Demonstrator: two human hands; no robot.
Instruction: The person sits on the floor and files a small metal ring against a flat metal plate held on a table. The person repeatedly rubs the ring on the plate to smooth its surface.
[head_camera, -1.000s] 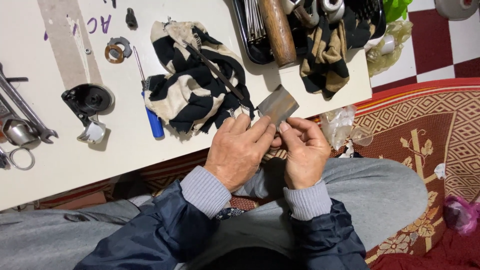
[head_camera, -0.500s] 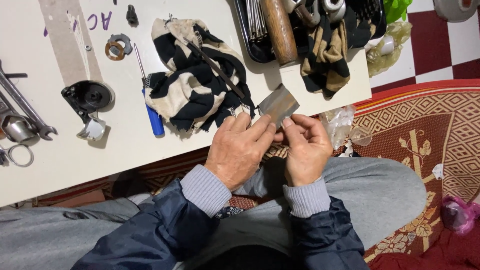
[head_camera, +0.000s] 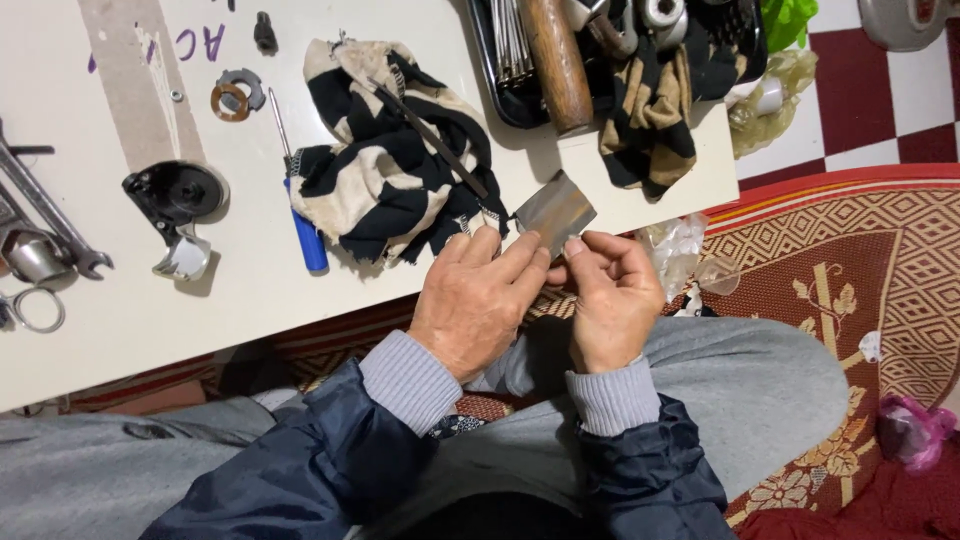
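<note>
The plate (head_camera: 555, 212) sits just beyond both hands, left hand (head_camera: 478, 300) and right hand (head_camera: 612, 300), at the desk (head_camera: 130, 330) edge. The cloth (head_camera: 390, 170) lies on the desk beyond the left grip, the screwdriver (head_camera: 300, 200) farther left. The tray (head_camera: 500, 90) lies beyond the right grip. A rug (head_camera: 860, 290) spreads right.

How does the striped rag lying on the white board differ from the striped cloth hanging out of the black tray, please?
The striped rag is black and cream; the striped cloth is black and tan. The rag lies crumpled on the white board with a thin dark rod across it, while the cloth drapes from the black tray over the board's edge. The rag looks larger. Both are striped fabric, untouched by the hands.
</note>
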